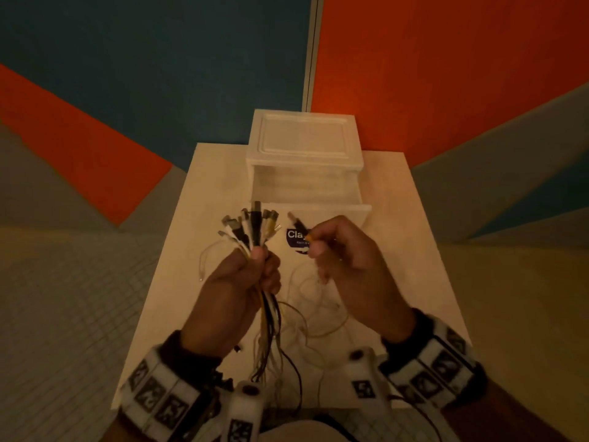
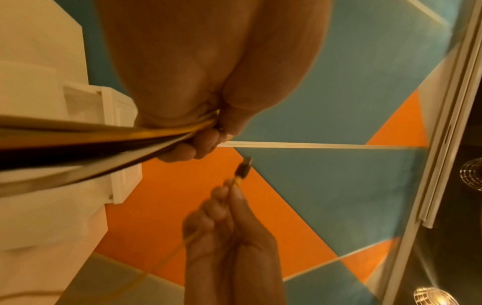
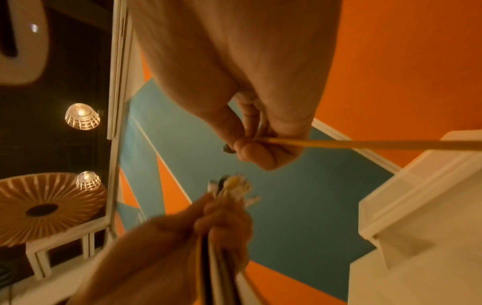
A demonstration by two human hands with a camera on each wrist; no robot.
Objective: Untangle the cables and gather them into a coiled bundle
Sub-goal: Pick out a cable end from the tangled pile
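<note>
Cables point(image 1: 251, 231) bunched upright in left hand point(image 1: 242, 282), grip curled round them, plugs fanned above worktop point(image 1: 207, 193) | right hand point(image 1: 344, 263) pinching yellow cable point(image 1: 306, 237) just beside | drawer box point(image 1: 306, 161) behind

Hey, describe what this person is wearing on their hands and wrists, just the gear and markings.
Both hands are bare, with no gloves or rings visible. The left hand and right hand each have a dark cuff at the wrist under a chunky white band tiled with square black-and-white pattern markers. A white block-shaped mount carrying another such marker sticks out from each band on the inner side.
</note>
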